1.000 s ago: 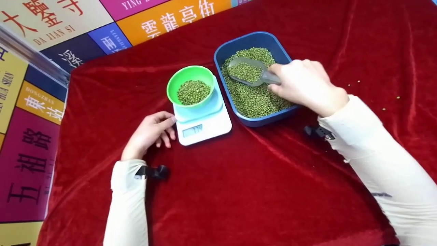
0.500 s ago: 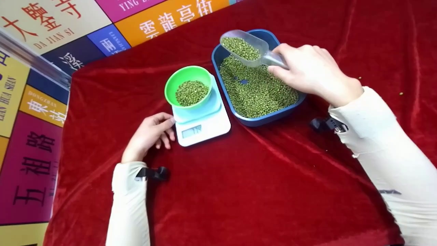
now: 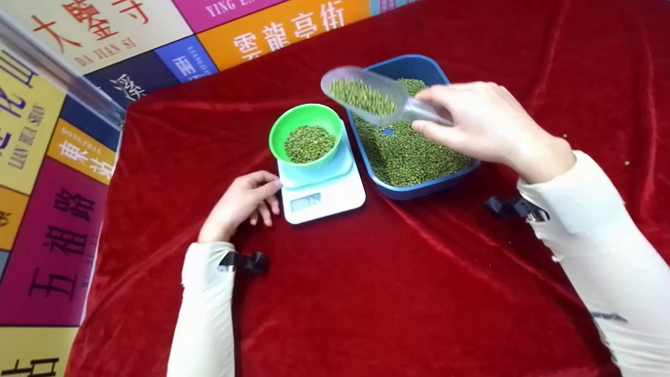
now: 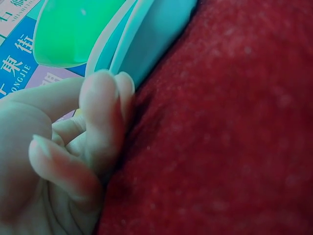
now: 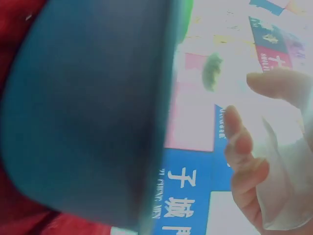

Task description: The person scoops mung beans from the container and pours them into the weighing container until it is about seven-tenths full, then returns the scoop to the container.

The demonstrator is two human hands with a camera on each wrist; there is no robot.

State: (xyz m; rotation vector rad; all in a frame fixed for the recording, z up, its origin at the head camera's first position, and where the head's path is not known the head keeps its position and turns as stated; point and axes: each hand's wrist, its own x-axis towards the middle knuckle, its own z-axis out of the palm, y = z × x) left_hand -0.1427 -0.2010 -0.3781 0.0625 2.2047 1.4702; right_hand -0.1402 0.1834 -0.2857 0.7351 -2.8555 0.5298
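Observation:
My right hand (image 3: 487,118) grips the handle of a clear plastic scoop (image 3: 390,89), which carries a heap of mung beans (image 3: 364,97). The scoop is up over the left side of a blue tub (image 3: 419,65), its tip reaching past the rim towards a green bowl (image 3: 279,133). That bowl holds a smaller heap of mung beans and stands on a white and light-blue digital scale (image 3: 335,196). My left hand (image 3: 243,201) rests on the cloth with relaxed fingers, thumb tip at the scale's left edge. In the left wrist view the fingertips (image 4: 100,93) lie right beside the scale.
Dark red velvet cloth (image 3: 387,293) covers the table. A few loose beans (image 3: 627,163) lie right of the tub. Coloured panels with Chinese lettering (image 3: 288,31) stand along the back and left edges. The tub stands close to the scale's right side.
My right hand has lifted the filled scoop out of the beans in the tub, then moved it left towards the green bowl. My left hand has stayed by the scale.

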